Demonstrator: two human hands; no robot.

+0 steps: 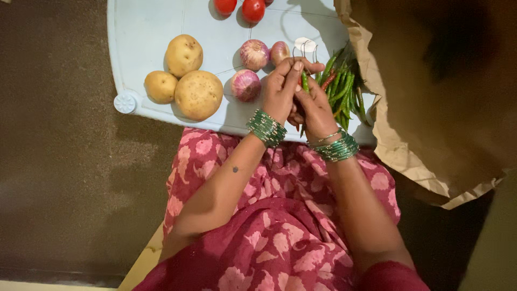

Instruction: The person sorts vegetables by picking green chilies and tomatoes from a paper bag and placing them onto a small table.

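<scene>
**Green chilli held between both hands over the pale tray**

We start from the green chilli [305, 82]: it stands nearly upright between our two hands, above the near edge of the pale blue tray [141, 32], just left of the chilli pile [342, 89]. Its lower part is hidden behind our fingers.

Judgement on doing this well: pinch close to the stalk end, keep the pull short and in line with the pod, and work over the tray so bits drop there, not on the pink patterned cloth [280, 215] in our lap.

Fingers: our left hand [283, 89] is curled, thumb and forefinger pressed together near the chilli's upper end. Our right hand [315, 108] is closed round the lower part, fingers folded in; exact contact points we cannot make out. Neither hand is slack.

Around: three red onions [254, 54] just left of the left hand, three potatoes [198, 94] further left, two tomatoes [253, 9] at the far edge, a pale garlic bulb [305, 44] beyond the fingertips. A brown paper bag [431, 108] lies to the right, touching the tray. Green bangles [266, 128] on both wrists.
</scene>
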